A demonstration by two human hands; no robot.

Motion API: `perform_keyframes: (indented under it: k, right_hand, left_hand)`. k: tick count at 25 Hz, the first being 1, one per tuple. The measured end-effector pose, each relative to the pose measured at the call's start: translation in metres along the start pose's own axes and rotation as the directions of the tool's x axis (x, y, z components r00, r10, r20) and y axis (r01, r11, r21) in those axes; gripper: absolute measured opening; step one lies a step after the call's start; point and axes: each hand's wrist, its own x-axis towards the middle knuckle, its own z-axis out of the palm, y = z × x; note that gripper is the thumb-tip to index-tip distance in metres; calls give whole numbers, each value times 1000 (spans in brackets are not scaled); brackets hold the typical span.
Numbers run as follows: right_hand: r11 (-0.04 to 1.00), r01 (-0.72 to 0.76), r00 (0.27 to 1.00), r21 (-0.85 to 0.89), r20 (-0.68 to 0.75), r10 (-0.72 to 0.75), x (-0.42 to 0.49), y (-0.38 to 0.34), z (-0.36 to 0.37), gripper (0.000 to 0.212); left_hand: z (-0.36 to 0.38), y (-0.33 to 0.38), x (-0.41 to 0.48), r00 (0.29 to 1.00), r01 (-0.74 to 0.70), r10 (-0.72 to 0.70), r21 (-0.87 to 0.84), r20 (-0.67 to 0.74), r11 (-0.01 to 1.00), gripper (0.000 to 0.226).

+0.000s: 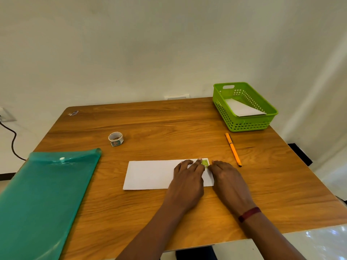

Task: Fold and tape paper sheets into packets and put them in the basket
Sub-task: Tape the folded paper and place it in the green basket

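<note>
On the wooden table, centre frame, left hand and right hand press flat fingers onto tape at the right end of the folded sheet; sealing seems underway; next, probably, a lift to the basket, upper right.

The right end of the paper is hidden under the left hand and right hand, and the left one covers part of the tape strip between them. Left of the left hand, the folder runs off the left and bottom edges. Far beyond it, an object is too small to tell.
</note>
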Motion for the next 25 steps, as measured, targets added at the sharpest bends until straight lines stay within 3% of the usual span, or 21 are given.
perform_keyframes:
  k: [9,14,16,19,22,25]
  right_hand:
    - [1000,-23,999,-8,47,24,1,-5,-5,35]
    - [966,-100,986,239,-105,128,-5,-21,-26,25]
    - [950,-58,987,307,-127,101,-9,-43,-33,29]
    - [929,13,994,371,-106,29,-11,-73,-37,29]
    - [889,-10,1000,458,-19,20,-10,-100,-35,31]
    - [900,-13,998,436,68,-19,-5,-119,-31,42]
  left_hand:
    - [-2,-1,-1,999,15,-13,-41,49,999,42]
    - [-23,-8,2,992,107,-124,-387,-19,916,38]
    - [-41,-22,1,975,148,-205,-430,-90,891,35]
    - [-63,-61,-6,950,238,-287,-307,-125,921,32]
    - [-74,-106,-19,937,345,-348,-84,-24,935,38]
    - [-80,-126,-34,899,415,-426,108,101,903,47]
